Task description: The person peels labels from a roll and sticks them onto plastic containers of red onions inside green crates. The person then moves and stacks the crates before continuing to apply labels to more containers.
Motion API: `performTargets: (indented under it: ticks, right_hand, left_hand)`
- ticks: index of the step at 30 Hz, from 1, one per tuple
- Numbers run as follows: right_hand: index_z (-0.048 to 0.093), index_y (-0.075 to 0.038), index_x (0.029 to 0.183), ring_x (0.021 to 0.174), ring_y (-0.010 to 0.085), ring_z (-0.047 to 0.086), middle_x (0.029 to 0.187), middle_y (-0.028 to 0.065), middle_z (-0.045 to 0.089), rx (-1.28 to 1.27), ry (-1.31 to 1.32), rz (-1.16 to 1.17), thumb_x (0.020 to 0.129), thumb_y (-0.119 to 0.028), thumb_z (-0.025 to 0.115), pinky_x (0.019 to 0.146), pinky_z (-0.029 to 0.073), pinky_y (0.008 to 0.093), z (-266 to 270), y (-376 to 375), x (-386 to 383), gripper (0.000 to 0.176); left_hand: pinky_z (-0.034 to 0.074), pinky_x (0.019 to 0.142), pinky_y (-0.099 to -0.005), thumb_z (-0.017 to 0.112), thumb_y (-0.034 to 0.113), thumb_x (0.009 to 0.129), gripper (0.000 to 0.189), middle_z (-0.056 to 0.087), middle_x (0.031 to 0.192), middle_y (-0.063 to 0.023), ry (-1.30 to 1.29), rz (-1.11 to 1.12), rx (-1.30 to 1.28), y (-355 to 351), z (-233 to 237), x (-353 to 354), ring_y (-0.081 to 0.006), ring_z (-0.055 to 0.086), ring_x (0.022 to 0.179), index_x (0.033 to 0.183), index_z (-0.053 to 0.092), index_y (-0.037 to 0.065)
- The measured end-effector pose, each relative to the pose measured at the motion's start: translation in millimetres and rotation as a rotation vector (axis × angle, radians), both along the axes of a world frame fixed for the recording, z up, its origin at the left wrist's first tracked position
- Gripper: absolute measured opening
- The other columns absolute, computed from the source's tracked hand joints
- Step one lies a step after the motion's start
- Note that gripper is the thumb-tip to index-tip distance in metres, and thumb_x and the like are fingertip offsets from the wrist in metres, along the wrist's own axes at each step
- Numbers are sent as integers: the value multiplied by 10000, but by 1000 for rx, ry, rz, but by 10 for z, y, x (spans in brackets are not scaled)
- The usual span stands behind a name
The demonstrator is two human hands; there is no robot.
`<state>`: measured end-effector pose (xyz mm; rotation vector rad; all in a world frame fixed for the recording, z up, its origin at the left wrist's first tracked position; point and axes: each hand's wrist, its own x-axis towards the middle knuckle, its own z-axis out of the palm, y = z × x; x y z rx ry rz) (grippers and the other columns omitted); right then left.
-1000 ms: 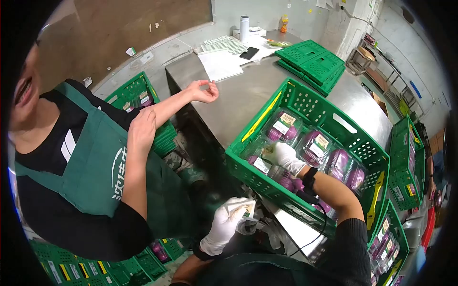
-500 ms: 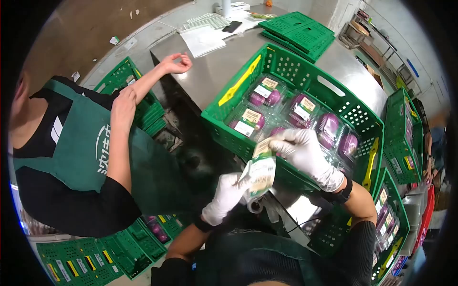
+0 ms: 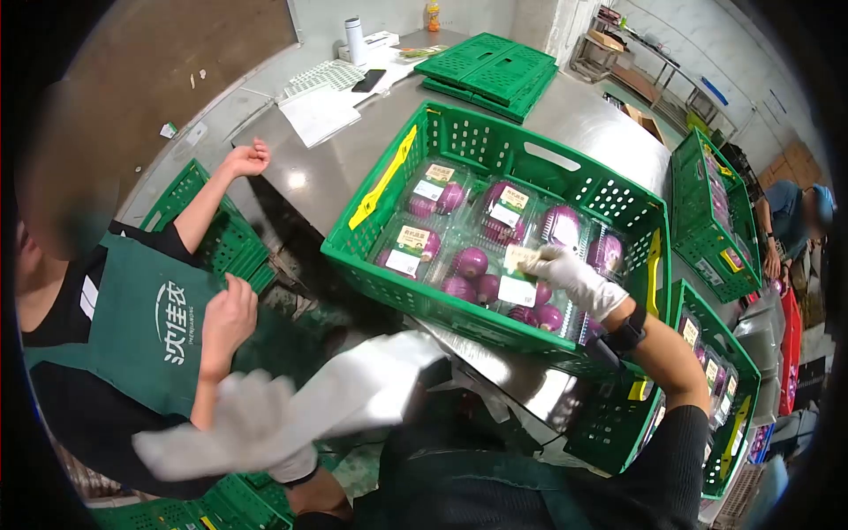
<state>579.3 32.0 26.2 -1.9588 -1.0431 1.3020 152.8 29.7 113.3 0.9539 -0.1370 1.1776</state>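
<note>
My right hand (image 3: 579, 281), in a white glove, has its fingers closed at the upper edge of a white and cream label (image 3: 518, 290). The label lies over a clear plastic box of red onions (image 3: 473, 263) in a green crate (image 3: 424, 305). Several other boxes in the crate carry labels, such as the labelled box (image 3: 410, 249) at the left. Low on the left, my left hand (image 3: 256, 415), gloved and smeared by motion, is around a long white paper strip (image 3: 362, 380). The strip is blurred as well.
A co-worker in a green apron (image 3: 150, 309) stands close on the left, hands raised. Folded green crates (image 3: 486, 71), a phone (image 3: 369, 80), papers (image 3: 318, 115) and a bottle (image 3: 354, 40) sit on the metal table (image 3: 291, 181). More filled crates (image 3: 711, 221) stand at right.
My right hand has moved from in front of the crate into it, bringing the label onto a box. My left hand has swung left and down with the white strip. The view has shifted.
</note>
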Motion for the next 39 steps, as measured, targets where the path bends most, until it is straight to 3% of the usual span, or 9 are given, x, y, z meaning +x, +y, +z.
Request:
performTargets:
  ticks: [3, 9, 12, 20, 22, 26, 34, 36, 39]
  right_hand:
    - [664, 20, 918, 667, 124, 563, 775, 56, 643, -2, 27, -18, 792, -257, 720, 582, 437, 275, -136, 187, -190, 310]
    - [705, -14, 932, 613, 94, 561, 754, 28, 665, 13, -81, 81, 760, -312, 745, 554, 455, 261, -665, 605, -182, 347]
    - [726, -64, 911, 640, 87, 590, 768, 40, 686, 67, -191, 136, 753, -311, 748, 586, 481, 264, -738, 625, -242, 295]
    - [673, 24, 695, 583, 283, 644, 603, 171, 626, -26, -1089, 391, 672, -560, 686, 581, 520, 375, -527, 642, -333, 584]
    - [667, 11, 695, 575, 300, 632, 621, 175, 624, 65, -1053, 411, 681, -531, 684, 544, 504, 389, -344, 560, -152, 542]
    - [601, -31, 1011, 789, 109, 585, 783, 41, 636, 498, 139, 379, 792, -220, 708, 756, 476, 291, 894, -50, -910, 308]
    - [669, -28, 903, 681, 91, 602, 740, 68, 663, 505, 196, 72, 853, -112, 605, 647, 487, 254, 683, -538, -816, 117]
    - [646, -20, 881, 682, 142, 616, 740, 94, 648, 639, 25, 165, 846, -129, 606, 654, 492, 285, 749, -619, -710, 121]
    - [626, -8, 866, 686, 203, 612, 738, 133, 620, 723, -67, 526, 838, -164, 610, 662, 493, 319, 915, -797, -812, 159]
  left_hand:
    - [341, 461, -247, 455, 351, 929, 290, 511, 744, 9, 86, 40, 357, 211, 101, -272, -79, 475, 575, 760, 445, 116]
    - [413, 544, -236, 652, -23, 697, 204, 516, 861, -101, 595, 925, -262, -32, -362, 430, -158, 516, 644, 633, 465, 31]
    - [462, 637, -294, 662, 156, 794, 211, 538, 882, -116, 730, 570, -33, 46, -428, 371, -187, 551, 745, 766, 507, 16]
    - [474, 742, -296, 597, -7, 793, 98, 608, 844, -119, 913, 465, -47, 103, -432, 702, -196, 602, 859, 879, 640, -26]
    - [473, 741, -286, 590, -20, 797, 114, 610, 837, -111, 1051, 544, 146, 127, -314, 818, -194, 602, 865, 900, 636, -29]
    - [441, 574, -243, 659, -39, 775, 138, 556, 725, -47, 976, 426, -112, 92, -387, 1113, -77, 547, 640, 710, 539, -20]
    - [383, 523, -234, 704, 50, 769, 166, 466, 572, 4, 1071, 202, -254, -271, -897, 1221, -59, 450, 568, 663, 590, -6]
    - [464, 747, -290, 780, 58, 671, 338, 598, 975, -118, 912, 515, 355, -163, -874, 1078, -196, 586, 863, 933, 588, -36]
    - [470, 821, -319, 743, 51, 715, 440, 598, 1081, -161, 878, 482, 282, -340, -361, 1522, -199, 592, 959, 1092, 542, -54]
